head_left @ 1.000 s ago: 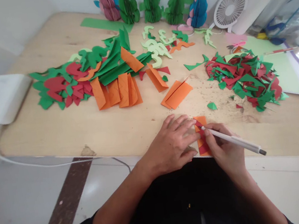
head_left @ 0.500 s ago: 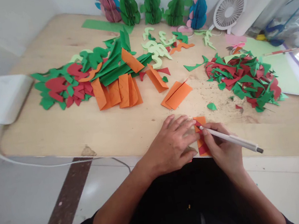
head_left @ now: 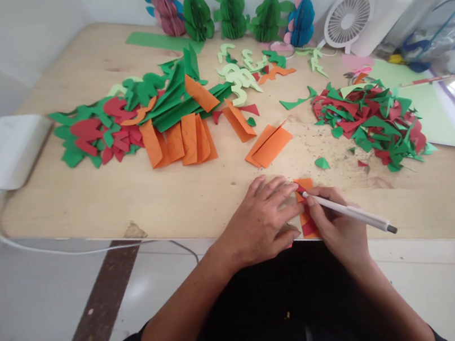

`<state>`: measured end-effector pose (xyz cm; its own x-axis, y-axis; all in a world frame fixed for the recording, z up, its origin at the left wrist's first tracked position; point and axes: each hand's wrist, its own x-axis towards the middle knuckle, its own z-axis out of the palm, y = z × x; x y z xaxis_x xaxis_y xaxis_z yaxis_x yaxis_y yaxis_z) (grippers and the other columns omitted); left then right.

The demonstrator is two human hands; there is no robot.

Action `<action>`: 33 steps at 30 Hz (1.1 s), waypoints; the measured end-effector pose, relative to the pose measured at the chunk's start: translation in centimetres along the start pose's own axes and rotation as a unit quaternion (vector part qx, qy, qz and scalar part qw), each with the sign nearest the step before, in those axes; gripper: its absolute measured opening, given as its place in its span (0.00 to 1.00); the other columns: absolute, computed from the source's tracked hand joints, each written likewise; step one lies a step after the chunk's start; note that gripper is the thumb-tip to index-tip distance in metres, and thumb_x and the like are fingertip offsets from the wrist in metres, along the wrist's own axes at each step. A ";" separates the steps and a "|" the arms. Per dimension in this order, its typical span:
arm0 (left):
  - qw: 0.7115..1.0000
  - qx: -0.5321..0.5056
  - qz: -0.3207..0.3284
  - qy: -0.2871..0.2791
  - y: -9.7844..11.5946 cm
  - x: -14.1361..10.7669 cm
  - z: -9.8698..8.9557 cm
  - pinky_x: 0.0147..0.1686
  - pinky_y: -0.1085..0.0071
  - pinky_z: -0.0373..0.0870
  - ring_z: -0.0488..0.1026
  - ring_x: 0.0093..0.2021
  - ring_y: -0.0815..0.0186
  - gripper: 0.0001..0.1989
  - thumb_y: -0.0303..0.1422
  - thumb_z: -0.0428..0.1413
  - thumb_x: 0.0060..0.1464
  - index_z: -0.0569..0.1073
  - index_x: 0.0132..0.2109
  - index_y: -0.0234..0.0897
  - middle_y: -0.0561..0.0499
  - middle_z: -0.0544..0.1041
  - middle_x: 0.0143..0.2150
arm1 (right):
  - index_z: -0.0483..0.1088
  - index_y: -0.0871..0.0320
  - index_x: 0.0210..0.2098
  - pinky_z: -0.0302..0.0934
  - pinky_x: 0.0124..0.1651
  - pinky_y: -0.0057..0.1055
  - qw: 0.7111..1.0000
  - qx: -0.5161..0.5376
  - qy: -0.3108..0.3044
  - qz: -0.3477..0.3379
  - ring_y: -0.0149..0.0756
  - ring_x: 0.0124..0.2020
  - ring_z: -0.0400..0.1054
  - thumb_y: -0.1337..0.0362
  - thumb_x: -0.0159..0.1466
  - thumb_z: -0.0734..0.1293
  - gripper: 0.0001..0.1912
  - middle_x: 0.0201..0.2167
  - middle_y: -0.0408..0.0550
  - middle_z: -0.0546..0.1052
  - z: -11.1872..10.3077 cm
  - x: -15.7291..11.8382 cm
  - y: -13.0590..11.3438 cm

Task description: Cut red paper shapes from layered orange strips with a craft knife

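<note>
On my head view, both hands are working close to the front edge of the bench [head_left: 99, 204]. My left hand [head_left: 265, 219] lies palm down with its fingers a little spread; the fingertips nearest the right hand press on the left side of an orange paper strip [head_left: 305, 183]. The strip lies near the bench's front edge, between my two hands, with a red paper cut-out [head_left: 310, 229] on top of it. Both are partly covered by fingers, so I can't read the whole outline of the red piece.

My right hand [head_left: 344, 227] has its fingers pinched round a white pen [head_left: 351, 212] near the writing end. The tip is down at the red and orange paper, and the barrel slants away to the right, its dark end beyond the hand.

Past the hands I have a pair of folded orange papers [head_left: 269, 144], and to their left a row of folded orange pieces [head_left: 195, 138] beside long green folded sheets [head_left: 173, 107]. Further left are green cut-outs [head_left: 73, 153] mixed with red cut-outs [head_left: 87, 129]. Pale green wavy cut-outs [head_left: 242, 77] lie further back. A heap of red and green scraps [head_left: 378, 122] sits on the right. Five honeycomb paper figures [head_left: 232, 16] stand along the wall, with a small white fan [head_left: 349, 20] to their right. A white power bank [head_left: 0, 153] with a cable is at far left.
</note>
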<state>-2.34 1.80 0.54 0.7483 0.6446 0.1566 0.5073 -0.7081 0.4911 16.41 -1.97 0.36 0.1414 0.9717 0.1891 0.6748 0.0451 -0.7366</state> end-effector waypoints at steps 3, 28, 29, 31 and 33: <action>1.000 -0.001 -0.002 -0.001 0.0 0.0 0.0 0.68 0.44 0.45 0.54 0.69 0.50 0.22 0.41 0.52 0.62 0.68 0.61 0.43 0.44 0.64 0.67 | 0.72 0.53 0.38 0.68 0.36 0.34 1.000 -0.006 0.002 -0.004 0.37 0.33 0.75 0.59 0.65 0.65 0.06 0.32 0.45 0.80 0.0 0.1 -0.1; 1.000 0.011 0.005 -0.004 0.0 0.0 0.0 0.68 0.45 0.43 0.54 0.69 0.50 0.20 0.42 0.51 0.63 0.70 0.59 0.42 0.44 0.63 0.68 | 0.72 0.53 0.38 0.64 0.29 0.30 1.000 -0.025 0.009 0.002 0.34 0.27 0.72 0.59 0.65 0.65 0.06 0.31 0.44 0.80 -0.7 -1.4 0.2; 1.000 0.010 0.006 -0.003 0.0 0.0 0.0 0.68 0.45 0.44 0.54 0.69 0.50 0.20 0.42 0.51 0.63 0.70 0.59 0.42 0.44 0.63 0.68 | 0.72 0.53 0.39 0.64 0.29 0.30 1.000 -0.026 0.010 0.001 0.34 0.27 0.72 0.59 0.65 0.65 0.06 0.31 0.44 0.80 -0.7 -1.4 0.2; 1.000 0.009 0.006 -0.001 0.0 0.0 0.1 0.68 0.45 0.44 0.54 0.69 0.50 0.20 0.42 0.51 0.63 0.71 0.58 0.42 0.44 0.63 0.68 | 0.72 0.53 0.38 0.64 0.29 0.30 0.999 -0.031 0.014 -0.001 0.34 0.28 0.72 0.59 0.65 0.65 0.06 0.31 0.44 0.80 -0.7 -1.4 0.2; 1.000 0.010 0.005 0.001 0.0 0.0 0.1 0.68 0.45 0.44 0.54 0.69 0.50 0.20 0.42 0.52 0.62 0.71 0.58 0.42 0.44 0.63 0.68 | 0.72 0.53 0.38 0.64 0.29 0.30 0.999 -0.038 0.019 -0.004 0.34 0.28 0.72 0.59 0.65 0.65 0.06 0.31 0.43 0.80 -0.7 -1.5 0.2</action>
<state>-2.29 1.75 0.46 0.7525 0.6382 0.1624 0.5083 -0.7197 0.4730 16.85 -3.55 0.40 0.1624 0.9617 0.2206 0.7283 0.0340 -0.6844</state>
